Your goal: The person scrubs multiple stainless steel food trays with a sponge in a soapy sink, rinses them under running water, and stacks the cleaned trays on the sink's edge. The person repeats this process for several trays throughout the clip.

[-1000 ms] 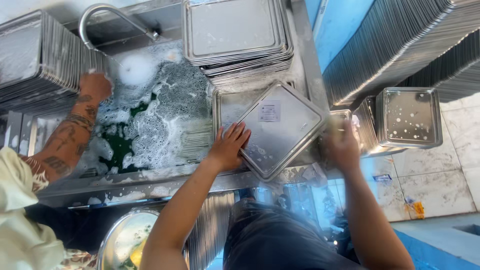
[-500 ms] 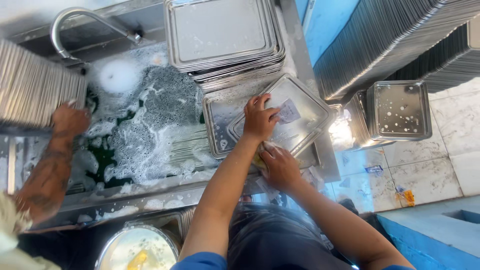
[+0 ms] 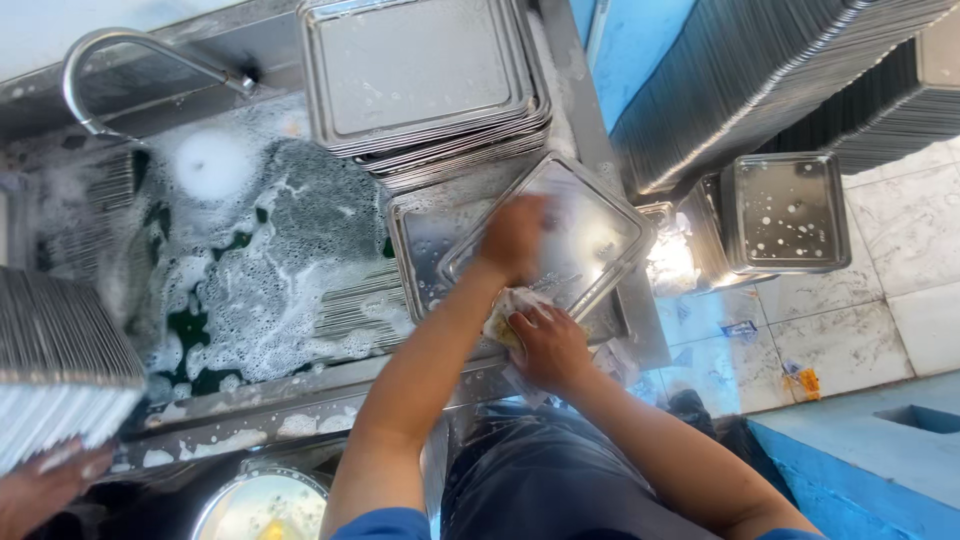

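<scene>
While two hands [image 3: 530, 290] scrub, one tray [image 3: 570, 235] tilts.

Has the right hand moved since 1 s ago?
Yes. The right hand came in from the tray's right edge to its near edge, holding a cloth beside the left hand.

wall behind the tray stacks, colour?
Blue wall, clearest in the head view, beside the stacked metal trays.

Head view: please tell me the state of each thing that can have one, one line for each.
Left hand: blurred, pressed flat on the tilted square steel tray.
Right hand: closed on a pale scrubbing cloth.
Tilted square steel tray: wet, leaning over another tray.
Steel sink: full of foamy water.
Curved steel tap: no water visible running.
Stack of flat steel trays: piled, soapy.
</scene>
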